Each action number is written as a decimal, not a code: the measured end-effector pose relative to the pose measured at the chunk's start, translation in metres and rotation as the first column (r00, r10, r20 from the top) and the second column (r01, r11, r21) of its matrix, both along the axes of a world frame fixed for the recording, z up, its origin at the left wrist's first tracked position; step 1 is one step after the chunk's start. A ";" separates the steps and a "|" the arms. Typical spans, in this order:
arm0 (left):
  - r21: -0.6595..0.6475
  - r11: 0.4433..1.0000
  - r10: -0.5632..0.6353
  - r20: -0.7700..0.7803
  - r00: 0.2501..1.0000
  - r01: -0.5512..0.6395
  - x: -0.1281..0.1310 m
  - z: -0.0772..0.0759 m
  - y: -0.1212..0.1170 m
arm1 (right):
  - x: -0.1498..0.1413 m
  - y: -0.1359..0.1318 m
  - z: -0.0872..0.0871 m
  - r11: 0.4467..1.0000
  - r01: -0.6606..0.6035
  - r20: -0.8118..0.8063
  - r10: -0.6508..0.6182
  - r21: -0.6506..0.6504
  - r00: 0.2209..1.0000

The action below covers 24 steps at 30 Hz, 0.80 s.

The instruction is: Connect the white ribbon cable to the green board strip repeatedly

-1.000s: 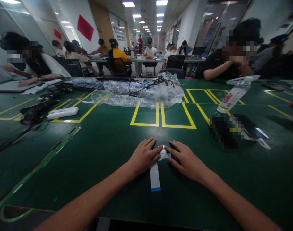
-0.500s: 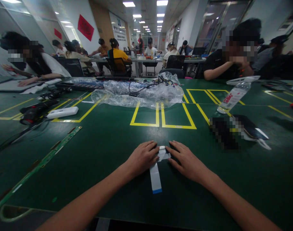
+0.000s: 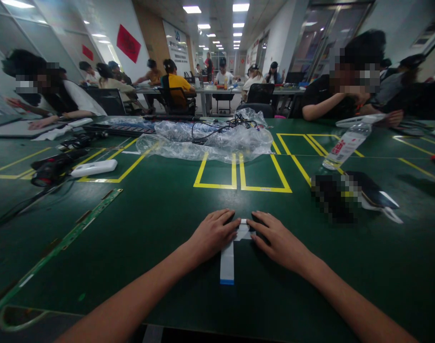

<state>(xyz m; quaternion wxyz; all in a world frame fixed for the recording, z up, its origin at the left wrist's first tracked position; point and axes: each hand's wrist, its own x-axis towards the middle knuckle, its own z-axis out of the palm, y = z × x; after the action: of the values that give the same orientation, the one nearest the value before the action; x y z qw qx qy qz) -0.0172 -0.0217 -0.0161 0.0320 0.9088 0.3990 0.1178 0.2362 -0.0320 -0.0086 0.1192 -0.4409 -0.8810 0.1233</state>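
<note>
A white flat ribbon cable (image 3: 227, 267) lies folded on the green table, its tail with a blue end pointing toward me. The folded upper part (image 3: 243, 232) sits between my hands. From the left, my left hand (image 3: 214, 234) grips the fold, its thumb and fingers at the cable's edge. My right hand (image 3: 274, 237) holds the other side of the fold with thumb and index finger, its other fingers stretched forward. Fingers of both hands hide parts of the cable's edges.
A long green circuit board (image 3: 65, 240) lies at the left. Black cabled devices (image 3: 56, 166) and a white device (image 3: 94, 167) are behind it. Bubble wrap (image 3: 217, 143) with cables is at the back. A bottle (image 3: 348, 145) and a phone (image 3: 372, 188) stand right. People sit opposite.
The cable's tail has swung slightly left and now points straighter toward me. Both hands have shifted only a little, with the fingertips closer around the folded part.
</note>
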 end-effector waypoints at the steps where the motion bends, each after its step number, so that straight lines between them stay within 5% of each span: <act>1: 0.001 1.000 -0.001 0.001 1.000 0.001 0.000 0.000 0.000 | 0.000 0.000 -0.001 1.000 -0.001 -0.006 0.001 0.003 1.000; 10: -0.064 0.998 -0.016 -0.046 0.999 0.013 -0.010 0.007 0.001 | 0.001 0.000 -0.001 1.000 0.015 0.009 -0.015 -0.004 1.000; 16: -0.157 0.970 0.163 -0.160 0.974 -0.188 -0.036 0.021 0.003 | 0.003 0.001 0.000 1.000 0.015 0.033 -0.014 -0.025 0.999; 20: -0.229 0.900 0.331 -0.195 0.923 -0.371 -0.077 0.031 0.010 | 0.006 0.001 0.002 0.999 0.018 0.027 -0.017 -0.049 0.999; 24: -0.276 0.794 0.508 -0.188 0.840 -0.542 -0.147 0.022 0.014 | 0.007 0.001 0.002 0.998 0.008 0.030 -0.006 -0.060 1.000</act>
<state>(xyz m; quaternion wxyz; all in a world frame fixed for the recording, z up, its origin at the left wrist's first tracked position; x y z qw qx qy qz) -0.1642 -0.0073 0.0054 0.1233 0.7496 0.6502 0.0087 0.2431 -0.0313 -0.0062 0.0930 -0.4493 -0.8770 0.1426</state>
